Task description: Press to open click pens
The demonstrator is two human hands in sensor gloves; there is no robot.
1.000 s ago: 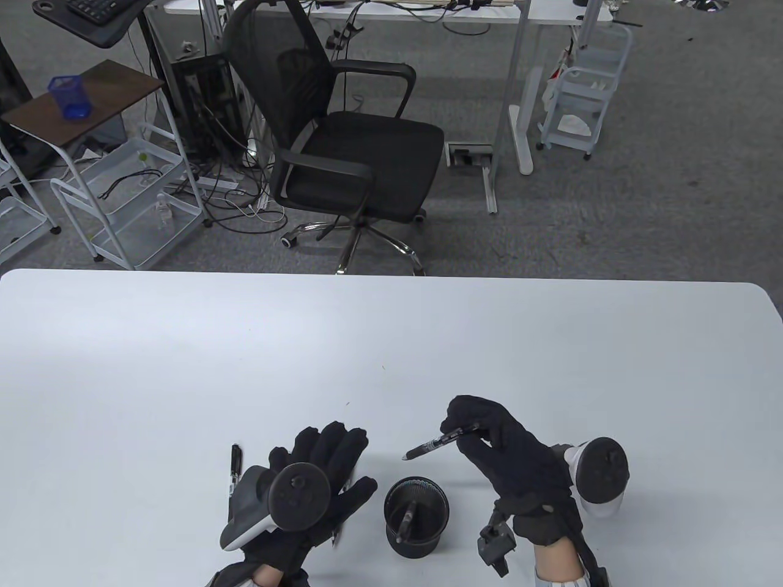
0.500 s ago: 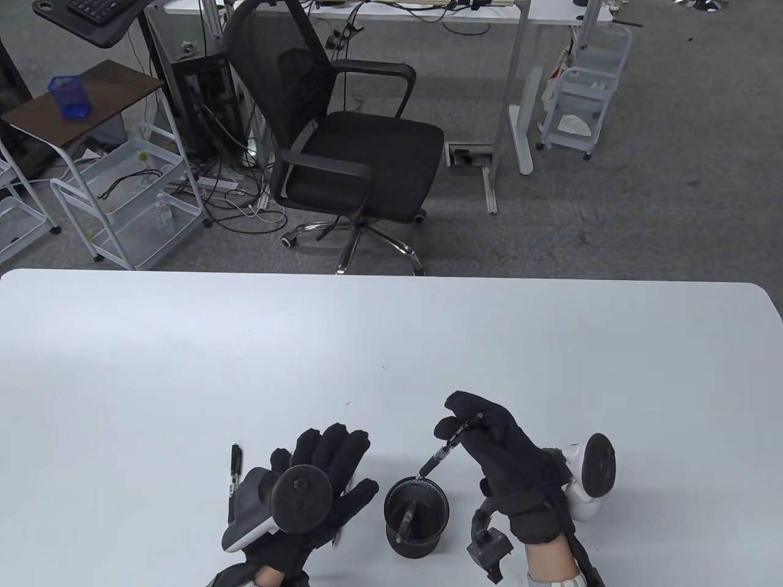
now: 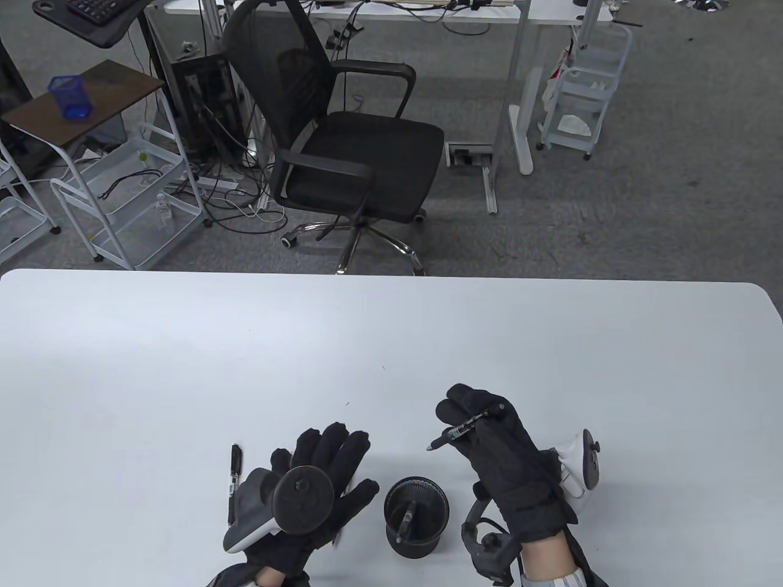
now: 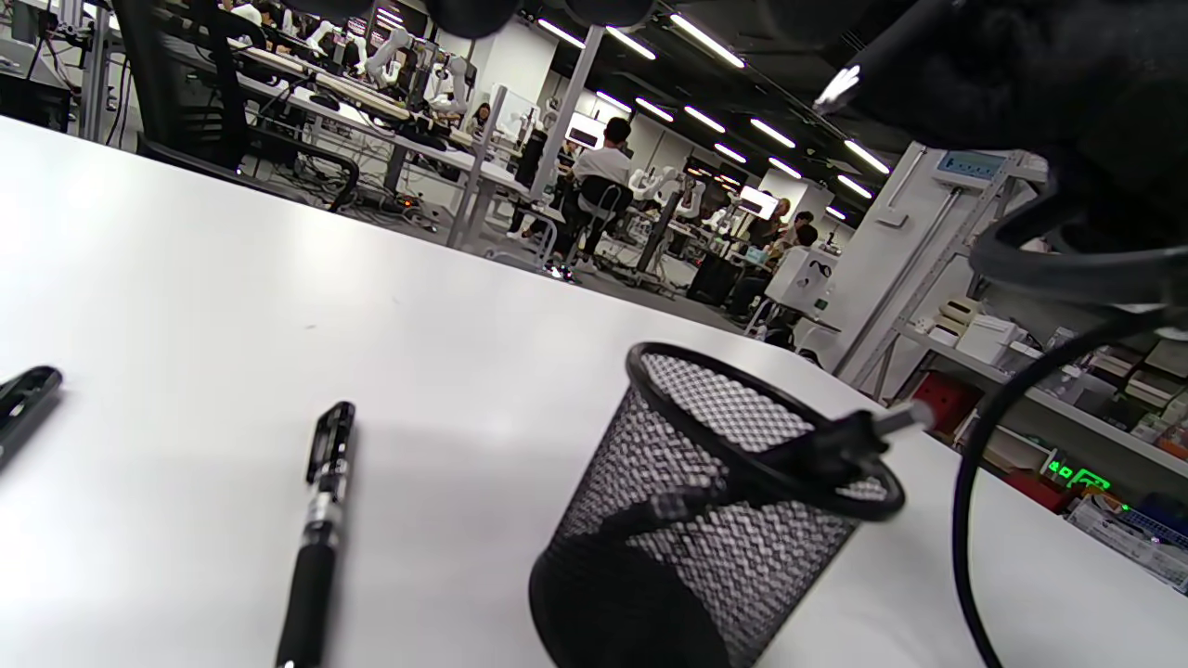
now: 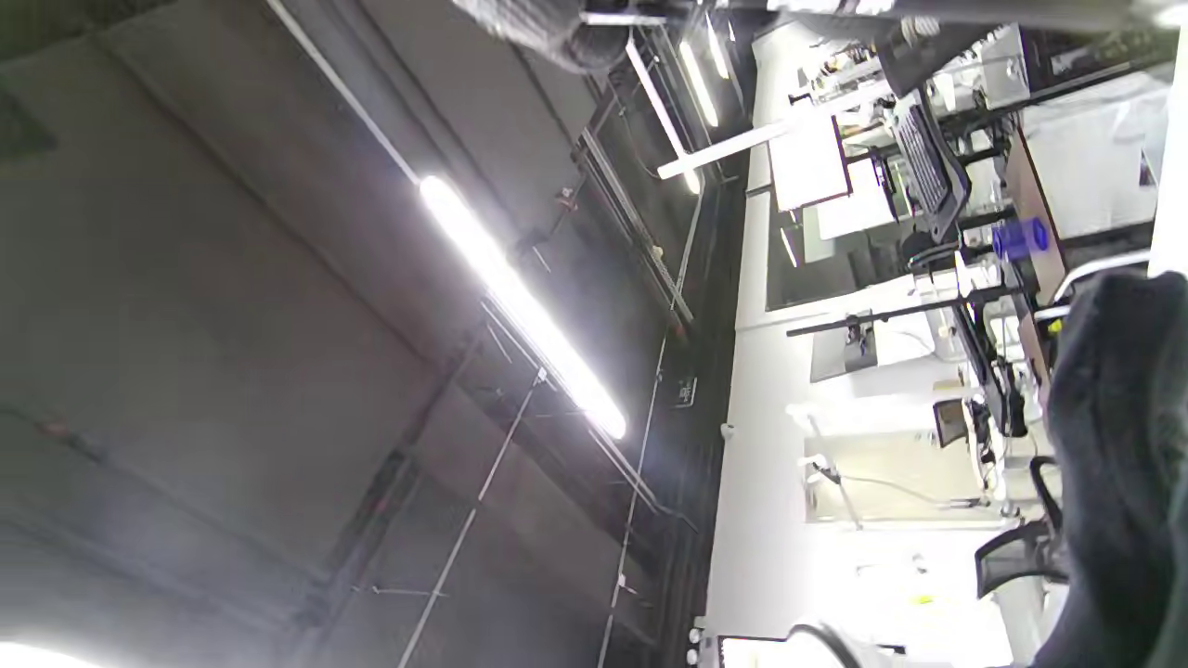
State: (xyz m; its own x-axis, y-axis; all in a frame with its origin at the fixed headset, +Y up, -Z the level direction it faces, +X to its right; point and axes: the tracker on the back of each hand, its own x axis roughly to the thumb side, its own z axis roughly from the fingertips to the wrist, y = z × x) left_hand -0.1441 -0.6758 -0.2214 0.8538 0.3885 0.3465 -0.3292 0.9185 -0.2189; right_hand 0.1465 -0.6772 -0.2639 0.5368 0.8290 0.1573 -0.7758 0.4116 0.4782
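right hand [image 3: 489,440] pinched pen [image 3: 468,424] mid-air | left hand [image 3: 318,483] fingers spread, flat on table | risk: thumb misses clicker (thick glove), pen slips

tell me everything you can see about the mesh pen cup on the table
The pen cup is a round black wire-mesh holder with a solid rim and a dark base. It stands upright on the white table, near the front edge, between the left hand and the right hand; neither touches it. One black pen leans inside it, its top end resting against the rim and sticking out past it.
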